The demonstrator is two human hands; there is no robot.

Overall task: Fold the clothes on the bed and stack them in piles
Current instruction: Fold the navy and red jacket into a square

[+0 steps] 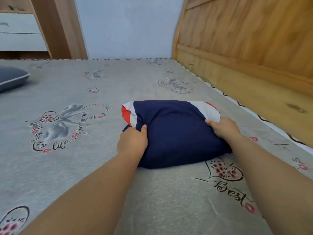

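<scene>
Where it lies folded on the grey printed bed [101,175], the garment [174,131] is a thick navy bundle with white and red panels showing at its far corners. The left hand [132,141] grips its left edge, thumb on top; the right hand [223,128] clutches the right edge, fingers curled into the cloth.

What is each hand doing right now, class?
Left hand: grips the left edge of the folded navy garment.
Right hand: grips the garment's right edge.
</scene>
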